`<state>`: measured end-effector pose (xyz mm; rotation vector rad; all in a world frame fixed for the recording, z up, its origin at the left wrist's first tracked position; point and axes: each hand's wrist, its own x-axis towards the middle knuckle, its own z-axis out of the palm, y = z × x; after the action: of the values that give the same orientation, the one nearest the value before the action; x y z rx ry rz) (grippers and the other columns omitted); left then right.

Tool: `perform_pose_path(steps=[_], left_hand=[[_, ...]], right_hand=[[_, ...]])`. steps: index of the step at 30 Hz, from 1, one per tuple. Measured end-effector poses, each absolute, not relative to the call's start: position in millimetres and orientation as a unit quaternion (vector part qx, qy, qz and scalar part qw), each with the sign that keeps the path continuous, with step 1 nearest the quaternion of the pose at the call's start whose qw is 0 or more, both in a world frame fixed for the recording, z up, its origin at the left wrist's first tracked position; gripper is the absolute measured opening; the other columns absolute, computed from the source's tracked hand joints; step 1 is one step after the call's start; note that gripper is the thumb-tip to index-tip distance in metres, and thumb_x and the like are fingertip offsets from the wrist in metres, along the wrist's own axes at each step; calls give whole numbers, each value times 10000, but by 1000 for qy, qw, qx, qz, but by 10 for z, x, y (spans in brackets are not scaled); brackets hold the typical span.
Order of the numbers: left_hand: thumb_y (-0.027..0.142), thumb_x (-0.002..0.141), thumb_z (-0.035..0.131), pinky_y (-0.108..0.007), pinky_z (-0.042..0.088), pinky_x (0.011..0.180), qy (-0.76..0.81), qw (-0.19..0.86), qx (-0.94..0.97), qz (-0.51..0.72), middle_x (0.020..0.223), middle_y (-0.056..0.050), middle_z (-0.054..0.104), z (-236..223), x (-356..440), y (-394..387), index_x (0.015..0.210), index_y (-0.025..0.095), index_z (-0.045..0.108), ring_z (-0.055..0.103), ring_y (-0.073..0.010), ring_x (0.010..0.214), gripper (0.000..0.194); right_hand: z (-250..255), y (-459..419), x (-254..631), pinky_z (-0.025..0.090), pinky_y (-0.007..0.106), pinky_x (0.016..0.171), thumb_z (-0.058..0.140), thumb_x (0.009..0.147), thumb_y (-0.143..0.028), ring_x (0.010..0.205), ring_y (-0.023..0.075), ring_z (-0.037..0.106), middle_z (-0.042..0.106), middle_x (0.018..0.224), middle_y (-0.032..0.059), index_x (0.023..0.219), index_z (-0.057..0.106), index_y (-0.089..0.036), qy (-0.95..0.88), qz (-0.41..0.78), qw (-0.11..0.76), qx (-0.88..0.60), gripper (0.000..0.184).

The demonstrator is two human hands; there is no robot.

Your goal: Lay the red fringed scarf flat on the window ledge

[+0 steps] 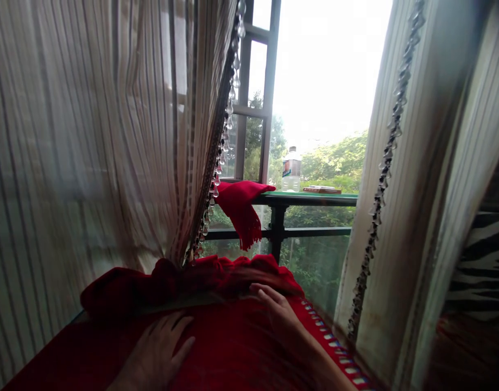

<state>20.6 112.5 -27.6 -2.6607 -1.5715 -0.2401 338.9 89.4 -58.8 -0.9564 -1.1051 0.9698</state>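
Observation:
A red cloth point(228, 347) with a striped woven border point(334, 342) lies spread over a flat surface in front of me, bunched up at its far edge point(159, 285). My left hand point(157, 350) rests flat on the cloth, fingers spread. My right hand point(279, 312) lies palm down on it further ahead, fingers stretched toward the bunched folds. Neither hand holds anything.
A striped sheer curtain point(94, 136) with a beaded edge point(222, 141) hangs at left, another curtain point(420, 179) at right. Beyond, a green ledge point(314, 196) carries a water bottle point(291, 169), a flat box point(322, 189) and a red fringed cloth point(241, 209). Zebra-print fabric point(485, 260) shows at right.

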Motion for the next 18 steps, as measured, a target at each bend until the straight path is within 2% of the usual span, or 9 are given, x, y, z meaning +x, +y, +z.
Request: perform_pose_path(steps=[2,4,5,7,8,11,13,15,18], left_hand=[[360,1052,450,-485,396,1242,-493,25,-864,-101,1580,-94,608,-345,180,1148,1492,248,653,538,-312,1478,498],[364,1045,459,-484,403,1236,-488,20,-864,-124,1562,-91,626,-379,163,1160,1465,268,673,548,-314,1467,481],[374,1043,466,-482,404,1236,-487,15,-864,-128,1558,-90,630,-378,161,1161,1456,277,680,551,-314,1464,475],[385,1044,467,-495,405,1238,-488,12,-864,-119,1563,-94,625,-344,169,1152,1464,271,675,548,-320,1468,482],[386,1047,462,-504,403,1242,-490,14,-865,-107,1572,-97,616,-316,179,1144,1478,258,666,541,-323,1475,494],[401,1064,441,-506,383,1263,-502,20,-862,-68,1608,-102,576,-231,213,1109,1521,225,629,517,-319,1498,525],[410,1071,437,-490,373,1272,-510,18,-858,-56,1626,-99,556,-191,231,1082,1535,226,614,503,-310,1510,530],[399,1077,426,-483,366,1276,-511,19,-858,-49,1634,-89,548,-164,243,1057,1542,233,607,491,-305,1520,527],[386,1081,420,-473,359,1278,-512,19,-858,-43,1639,-78,542,-127,255,1025,1548,242,600,484,-293,1526,521]], right_hand=[[-544,841,3372,609,476,937,696,840,-740,1221,306,736,707,1458,50,1341,675,-427,-420,509,657,-366,591],[-515,812,3375,606,522,960,742,785,-770,1364,336,659,572,1622,51,1437,569,-464,-349,571,678,-304,740],[-510,811,3387,611,537,949,792,751,-750,1381,346,647,567,1625,48,1456,535,-476,-326,582,689,-283,798],[-518,834,3431,627,528,916,877,725,-640,1339,342,680,648,1537,25,1455,516,-482,-318,567,710,-270,830],[-527,852,3459,641,495,882,906,724,-567,1274,328,722,714,1447,11,1420,553,-464,-321,554,716,-278,787],[-552,900,3539,654,344,721,911,760,-397,1017,256,810,841,1121,-15,1180,728,-349,-336,515,711,-340,461],[-553,912,3568,664,333,739,892,782,-374,1049,248,803,847,1111,-22,1116,758,-327,-346,499,719,-340,362],[-543,909,3574,674,382,827,895,773,-378,1152,269,776,838,1172,-27,1134,757,-336,-352,494,725,-327,388],[-521,887,3552,675,413,854,943,698,-382,1120,291,786,847,1104,-20,1052,777,-315,-355,488,709,-365,397]])
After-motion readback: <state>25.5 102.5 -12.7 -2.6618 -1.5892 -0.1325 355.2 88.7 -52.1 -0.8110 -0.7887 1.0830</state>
